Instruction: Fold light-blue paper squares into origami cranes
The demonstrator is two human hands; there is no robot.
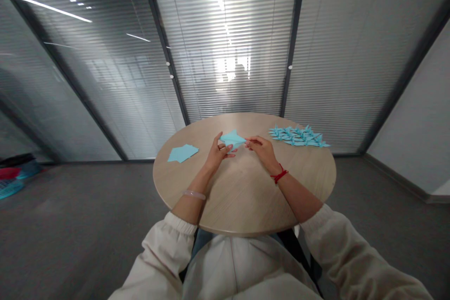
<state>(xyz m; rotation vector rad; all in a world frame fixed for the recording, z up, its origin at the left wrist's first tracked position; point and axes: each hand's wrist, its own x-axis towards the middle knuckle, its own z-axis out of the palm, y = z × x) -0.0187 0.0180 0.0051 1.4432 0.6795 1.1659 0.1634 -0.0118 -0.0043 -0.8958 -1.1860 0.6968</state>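
Note:
A partly folded piece of light-blue origami paper (232, 138) is held above the middle of the round table. My left hand (220, 151) grips its left and lower edge, thumb on top and fingers beneath. At the paper's right corner, the fingertips of my right hand (260, 146) pinch the edge. Flat blue paper sheets (183, 153) lie to the left of my left hand. Beyond my right hand, several folded blue paper cranes (298, 136) stand close together in rows.
The round wooden table (246, 206) is right in front of my body. Behind it rises a glass partition with blinds (232, 33). Red and blue basins (10, 183) sit on the floor at far left, and a white wall (415, 117) stands at right.

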